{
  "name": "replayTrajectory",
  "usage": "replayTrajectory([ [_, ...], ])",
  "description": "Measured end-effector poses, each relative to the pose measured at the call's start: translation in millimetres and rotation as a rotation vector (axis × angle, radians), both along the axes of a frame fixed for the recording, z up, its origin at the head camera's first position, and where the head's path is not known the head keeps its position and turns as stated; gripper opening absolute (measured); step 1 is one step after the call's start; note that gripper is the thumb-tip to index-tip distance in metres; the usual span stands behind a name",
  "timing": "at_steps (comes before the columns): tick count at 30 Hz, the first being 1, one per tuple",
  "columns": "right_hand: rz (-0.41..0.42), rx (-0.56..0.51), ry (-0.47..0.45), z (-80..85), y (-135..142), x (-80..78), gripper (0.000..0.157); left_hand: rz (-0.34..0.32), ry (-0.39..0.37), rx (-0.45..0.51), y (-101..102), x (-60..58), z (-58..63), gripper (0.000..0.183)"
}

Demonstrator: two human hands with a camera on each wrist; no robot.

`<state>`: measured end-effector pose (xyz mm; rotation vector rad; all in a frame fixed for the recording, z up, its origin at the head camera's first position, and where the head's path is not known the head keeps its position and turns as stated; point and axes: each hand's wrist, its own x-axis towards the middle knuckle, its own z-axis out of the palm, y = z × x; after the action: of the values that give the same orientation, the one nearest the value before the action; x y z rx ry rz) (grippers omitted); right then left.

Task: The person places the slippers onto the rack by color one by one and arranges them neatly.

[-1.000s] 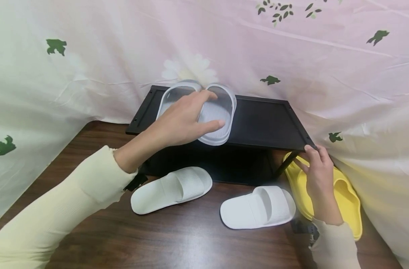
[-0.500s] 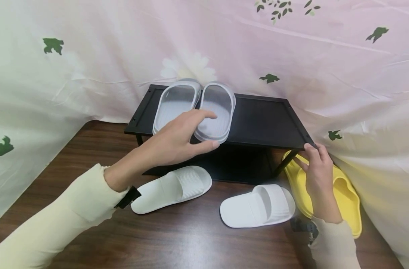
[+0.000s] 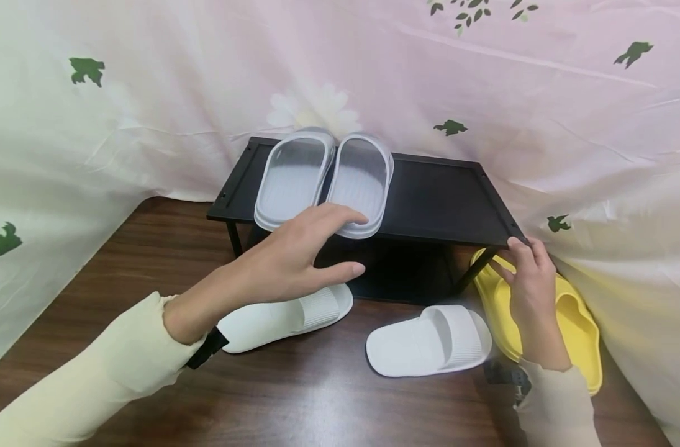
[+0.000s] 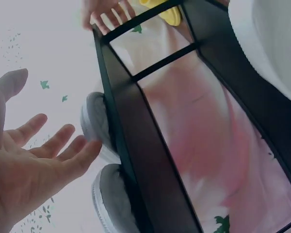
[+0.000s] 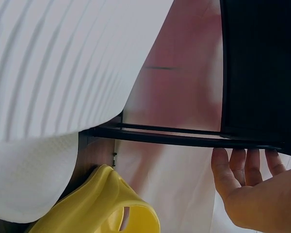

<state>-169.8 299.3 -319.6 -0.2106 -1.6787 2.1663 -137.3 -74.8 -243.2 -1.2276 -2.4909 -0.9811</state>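
Observation:
A black two-tier shoe rack stands against the cloth. Side by side on its top board sit two pale grey slippers, the left slipper and the right slipper, heels toward me. My left hand hovers before their heel ends, thumb and fingers spread around nothing. In the left wrist view, its loosely bent fingers are beside the slippers, palm bare. At the rack's front right corner, my right hand rests with its fingertips against the frame; the right wrist view shows those fingers fairly straight on the edge.
Two white slides, one left and one right, lie apart on the brown wood surface before the rack. Yellow slippers are at the right, partly behind my right forearm. Patterned cloth hangs around the back and sides.
My left hand has drawn back from over the grey slippers toward me and down, uncovering more of them. The slippers stay on the rack, and my right hand keeps its place at the corner.

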Motion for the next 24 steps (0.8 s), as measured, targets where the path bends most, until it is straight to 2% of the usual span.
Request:
replayTrajectory([
  [6,-0.005,0.014,-0.013,-0.3,-1,0.3,0.011,0.023,0.037,0.052,-6,4.1,-11.6,0.047],
  [11,0.003,0.021,-0.010,0.6,-1,-0.1,0.012,0.014,0.088,0.106,-10,6.5,-18.8,0.042],
  [24,-0.001,-0.002,-0.011,1.5,1,-0.3,0.010,0.005,0.135,0.095,-19,5.0,-40.5,0.034],
])
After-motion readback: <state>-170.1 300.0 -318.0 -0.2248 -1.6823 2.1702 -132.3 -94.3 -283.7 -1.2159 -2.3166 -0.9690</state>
